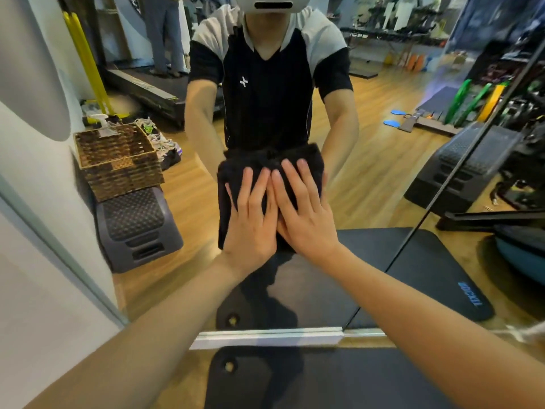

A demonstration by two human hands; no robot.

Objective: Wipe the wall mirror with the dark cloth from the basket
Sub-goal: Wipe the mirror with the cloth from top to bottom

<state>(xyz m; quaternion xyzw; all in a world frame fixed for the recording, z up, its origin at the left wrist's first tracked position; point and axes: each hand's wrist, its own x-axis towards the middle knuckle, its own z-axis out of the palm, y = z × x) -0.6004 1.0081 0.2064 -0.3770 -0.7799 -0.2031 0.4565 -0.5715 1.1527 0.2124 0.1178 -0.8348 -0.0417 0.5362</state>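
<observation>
Wiping step, seen from the head camera. The person is pressing a folded dark cloth point(265, 169) flat against the large frameless wall mirror point(368, 184) with both hands side by side. The left hand point(250, 219) and the right hand point(303, 214) are lying open on the cloth, fingers straight and slightly spread, index fingers touching at the centre; neither hand is gripping or pinching the fabric. The cloth is sitting on the lower-middle part of the glass, above the pale bottom rail point(265, 338) of the mirror. The brown woven wicker basket point(118, 157) is showing only as a reflection at the left, resting on a grey ribbed step block point(138, 228), with a white pump bottle point(101, 122) in it.

To do the step well, the palms should be keeping even pressure over the whole cloth, so that no edge folds under or trails. Overlapping strokes would likely avoid streaks. Flat hands can slip off the fabric; if bare fingers touch the glass, they will probably leave marks. How much of the mirror is already clean cannot be told.
</observation>
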